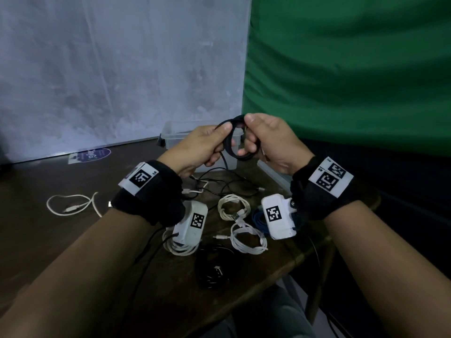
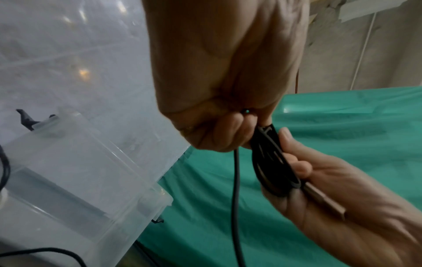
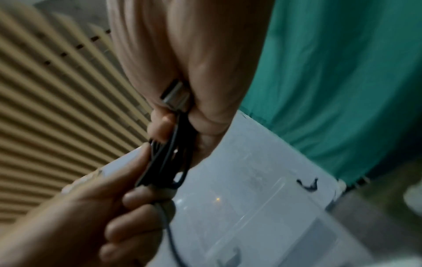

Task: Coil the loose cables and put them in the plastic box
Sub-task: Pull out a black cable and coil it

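Note:
A black cable (image 1: 231, 140) is wound into a small coil held in the air over the table. My right hand (image 1: 266, 140) grips the coil (image 2: 274, 162) with its metal plug (image 3: 174, 94) lying in the palm. My left hand (image 1: 207, 145) pinches the coil's near side (image 3: 160, 162), and the loose tail (image 2: 235, 198) hangs down from it. The clear plastic box (image 1: 175, 132) stands open just behind both hands.
On the wooden table (image 1: 73, 240) lie several coiled white cables (image 1: 246, 237), a coiled black one (image 1: 214, 267), a blue one (image 1: 258, 215), a loose white cable (image 1: 70, 203) at left and tangled black and white cables (image 1: 219, 184). A green cloth (image 1: 341, 69) hangs at right.

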